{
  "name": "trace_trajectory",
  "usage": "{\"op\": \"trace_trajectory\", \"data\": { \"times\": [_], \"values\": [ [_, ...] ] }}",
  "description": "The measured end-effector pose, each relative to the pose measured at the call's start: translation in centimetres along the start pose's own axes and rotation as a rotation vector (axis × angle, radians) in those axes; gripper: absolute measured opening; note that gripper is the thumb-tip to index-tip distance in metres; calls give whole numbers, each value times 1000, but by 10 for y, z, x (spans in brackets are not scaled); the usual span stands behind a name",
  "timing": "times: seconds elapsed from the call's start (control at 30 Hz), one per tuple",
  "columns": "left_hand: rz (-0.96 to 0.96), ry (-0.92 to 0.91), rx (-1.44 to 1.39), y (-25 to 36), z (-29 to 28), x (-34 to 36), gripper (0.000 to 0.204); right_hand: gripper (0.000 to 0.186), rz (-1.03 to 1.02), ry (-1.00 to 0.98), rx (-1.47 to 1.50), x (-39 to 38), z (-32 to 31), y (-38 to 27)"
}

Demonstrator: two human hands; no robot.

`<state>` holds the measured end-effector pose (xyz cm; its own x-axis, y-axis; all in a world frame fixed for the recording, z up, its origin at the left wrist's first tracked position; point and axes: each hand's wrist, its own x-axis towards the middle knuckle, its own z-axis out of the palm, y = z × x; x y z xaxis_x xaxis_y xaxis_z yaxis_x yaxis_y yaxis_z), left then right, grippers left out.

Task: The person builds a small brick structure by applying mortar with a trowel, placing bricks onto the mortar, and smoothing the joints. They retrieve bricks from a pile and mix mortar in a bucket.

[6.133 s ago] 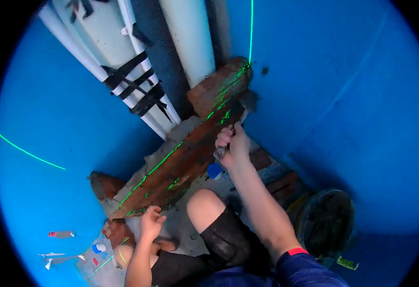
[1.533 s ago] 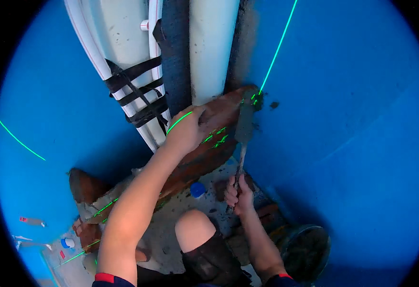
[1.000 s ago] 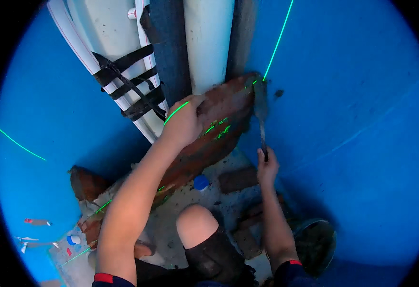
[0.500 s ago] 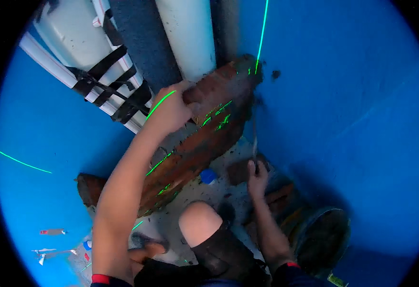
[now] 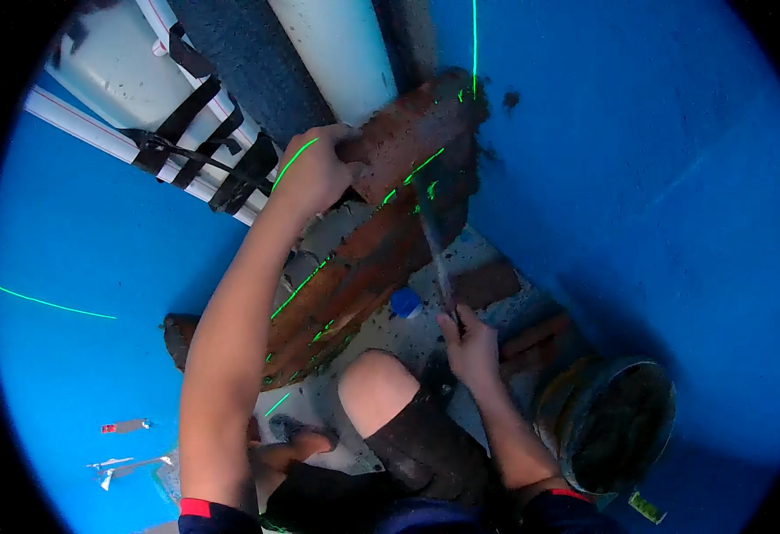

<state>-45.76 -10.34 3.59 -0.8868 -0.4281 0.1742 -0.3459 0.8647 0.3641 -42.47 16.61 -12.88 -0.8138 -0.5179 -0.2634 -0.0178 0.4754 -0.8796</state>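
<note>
My left hand (image 5: 314, 173) grips the left end of an upper brick (image 5: 408, 133), laid on a diagonal row of brickwork (image 5: 336, 303) with grey mortar and green laser lines across it. My right hand (image 5: 470, 347) is closed on the handle of a trowel (image 5: 434, 245), whose mortar-smeared blade reaches up over the front of the brickwork, just below the upper brick. Dark mortar smears the right end of the bricks and the wall beside it. A blue cap (image 5: 406, 303) lies on the floor under the brickwork.
A bucket of dark mortar (image 5: 621, 427) stands at lower right, near loose bricks (image 5: 488, 283). Behind stand a white pipe (image 5: 336, 62) and white tubes bound with black tape (image 5: 185, 116). Blue walls (image 5: 630, 178) flank me; my bent knee (image 5: 376, 392) is below the brickwork.
The trowel has moved from the mortar at the right end of the bricks down and leftward along their front. The view has shifted, and my left hand stays on the brick.
</note>
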Motion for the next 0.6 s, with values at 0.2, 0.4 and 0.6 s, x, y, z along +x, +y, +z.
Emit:
{"op": "trace_trajectory", "data": {
  "times": [0.2, 0.4, 0.6],
  "values": [
    [6, -1, -24, 6, 1, 2, 44, 38, -257, 6, -31, -32, -2, 23],
    [34, 51, 35, 4, -8, -11, 48, 36, 211, -188, 481, -21, -45, -9],
    [242, 249, -88, 19, -10, -117, 37, 30, 121, -77, 348, 49, -92, -20]
  ]
}}
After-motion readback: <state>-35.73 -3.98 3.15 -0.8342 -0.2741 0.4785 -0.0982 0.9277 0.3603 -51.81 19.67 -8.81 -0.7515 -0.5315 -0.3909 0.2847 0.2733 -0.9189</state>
